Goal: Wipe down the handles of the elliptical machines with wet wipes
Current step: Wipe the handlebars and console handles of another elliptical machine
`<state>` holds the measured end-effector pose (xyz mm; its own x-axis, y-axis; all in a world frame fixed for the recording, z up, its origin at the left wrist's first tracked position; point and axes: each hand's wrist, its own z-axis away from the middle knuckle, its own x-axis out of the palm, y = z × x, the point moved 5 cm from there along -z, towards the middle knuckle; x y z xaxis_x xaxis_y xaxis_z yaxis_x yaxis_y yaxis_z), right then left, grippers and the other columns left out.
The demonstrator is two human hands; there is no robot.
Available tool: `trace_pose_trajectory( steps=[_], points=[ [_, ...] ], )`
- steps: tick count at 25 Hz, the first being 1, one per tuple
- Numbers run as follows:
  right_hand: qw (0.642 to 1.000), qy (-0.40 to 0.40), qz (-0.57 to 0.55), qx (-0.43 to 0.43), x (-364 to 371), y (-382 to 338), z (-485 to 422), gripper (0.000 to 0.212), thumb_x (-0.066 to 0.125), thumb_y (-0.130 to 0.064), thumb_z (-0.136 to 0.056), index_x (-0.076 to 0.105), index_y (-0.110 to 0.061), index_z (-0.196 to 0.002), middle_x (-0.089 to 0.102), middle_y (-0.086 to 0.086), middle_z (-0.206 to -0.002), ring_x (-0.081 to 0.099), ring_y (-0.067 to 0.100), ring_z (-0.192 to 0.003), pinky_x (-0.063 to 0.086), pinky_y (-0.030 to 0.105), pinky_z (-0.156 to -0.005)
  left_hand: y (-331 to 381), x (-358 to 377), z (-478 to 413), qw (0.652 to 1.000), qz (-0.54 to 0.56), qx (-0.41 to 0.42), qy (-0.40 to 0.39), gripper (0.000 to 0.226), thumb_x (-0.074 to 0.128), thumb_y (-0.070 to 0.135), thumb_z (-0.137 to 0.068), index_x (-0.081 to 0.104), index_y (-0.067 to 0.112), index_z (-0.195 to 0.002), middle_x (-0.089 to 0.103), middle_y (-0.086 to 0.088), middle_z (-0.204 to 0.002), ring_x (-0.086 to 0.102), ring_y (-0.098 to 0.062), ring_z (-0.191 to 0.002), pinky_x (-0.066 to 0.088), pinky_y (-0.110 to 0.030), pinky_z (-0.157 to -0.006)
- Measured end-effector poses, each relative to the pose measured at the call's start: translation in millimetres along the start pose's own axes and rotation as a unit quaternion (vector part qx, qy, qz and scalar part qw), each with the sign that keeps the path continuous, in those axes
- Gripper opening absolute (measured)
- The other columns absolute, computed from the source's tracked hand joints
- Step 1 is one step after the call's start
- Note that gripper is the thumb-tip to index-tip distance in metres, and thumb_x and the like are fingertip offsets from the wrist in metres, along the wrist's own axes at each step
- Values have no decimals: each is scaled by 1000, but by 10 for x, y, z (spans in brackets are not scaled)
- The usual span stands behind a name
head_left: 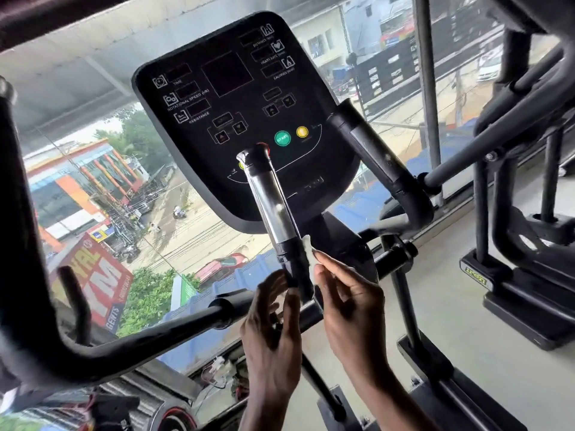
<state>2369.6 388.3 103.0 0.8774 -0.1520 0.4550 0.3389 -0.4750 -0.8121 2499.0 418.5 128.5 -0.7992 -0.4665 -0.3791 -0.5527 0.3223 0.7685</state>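
Note:
A fixed handle [273, 206] with a shiny metal sensor sleeve rises in front of the black console [230, 98]. My right hand [348, 303] pinches a small white wet wipe [308, 256] against the right side of the handle's black lower part. My left hand [273, 325] curls around the same black part from the left, just below the metal sleeve. A second fixed handle [376, 157] stands to the right of the console. The thick black moving handle [28, 244] curves along the left edge of the view.
A neighbouring elliptical machine [529, 181] with its black base stands at the right on the grey floor. A large window behind the console looks down on a street. A horizontal black bar [174, 325] crosses low, left of my hands.

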Motion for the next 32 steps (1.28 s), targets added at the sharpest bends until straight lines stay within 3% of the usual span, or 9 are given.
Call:
trace_pose_trajectory(
  steps=[2,5,10,14,18,20,22,25,32],
  points=[
    [1000,-6,17,7,-26,18,15,23,68,-13,-96,75,-29,-110,77,-23,-102,73,-1,-99,55,14,-85,72,9,-37,1000,16,7,-5,44,55,57,-92,67,33,-126,72,24,-114,65,7,-110,52,-15,-88],
    [1000,-5,7,9,61,-28,-140,23,66,-6,-98,75,-24,-108,78,-23,-97,74,-2,-94,53,11,-81,21,-13,-114,998,64,-27,10,37,60,49,-93,64,36,-127,72,27,-114,65,7,-111,52,-13,-87],
    [983,-19,117,-140,183,-158,-399,24,66,-3,-99,77,-11,-118,77,-10,-115,72,5,-109,52,18,-94,171,-16,-259,993,101,-53,-9,30,63,29,-99,61,39,-127,67,41,-110,62,15,-109,46,-1,-82],
    [995,-51,70,-50,138,-13,-410,20,66,-10,-100,77,-21,-112,79,-14,-106,74,5,-100,54,19,-85,193,-4,-293,988,141,-58,-7,29,66,26,-98,64,32,-126,72,30,-111,64,11,-110,46,-2,-82],
    [995,-33,63,-66,278,-190,-622,24,67,-11,-100,76,-29,-111,78,-14,-108,72,2,-106,53,17,-93,186,-12,-299,989,139,-54,-3,25,67,36,-95,65,39,-120,72,33,-108,65,11,-107,46,-2,-81],
    [999,-39,22,-9,290,-164,-710,25,69,-7,-97,77,-29,-106,80,-11,-101,74,4,-98,55,19,-87,170,-25,-324,985,159,-61,-3,20,68,30,-96,68,37,-115,74,26,-108,67,5,-107,49,-8,-84],
    [998,-53,-14,31,354,-190,-816,26,69,-3,-95,78,-26,-103,80,-9,-96,75,7,-92,54,18,-82,159,-26,-361,979,188,-74,2,17,67,29,-96,72,31,-112,76,17,-108,70,-5,-107,55,-27,-94],
    [997,-72,-17,-18,504,-387,-991,28,68,0,-97,76,-25,-106,79,-12,-101,73,2,-97,53,15,-85,173,-12,-417,975,206,-84,1,24,62,37,-90,73,21,-103,76,5,-101,71,-20,-103,54,-52,-98],
    [987,-112,60,-102,655,-574,-1172,31,63,-1,-100,71,-22,-122,74,-13,-119,69,5,-116,52,23,-102,152,-16,-513,966,231,-109,-23,24,59,40,-88,71,24,-99,75,4,-101,70,-21,-102,52,-58,-99]
  ],
)
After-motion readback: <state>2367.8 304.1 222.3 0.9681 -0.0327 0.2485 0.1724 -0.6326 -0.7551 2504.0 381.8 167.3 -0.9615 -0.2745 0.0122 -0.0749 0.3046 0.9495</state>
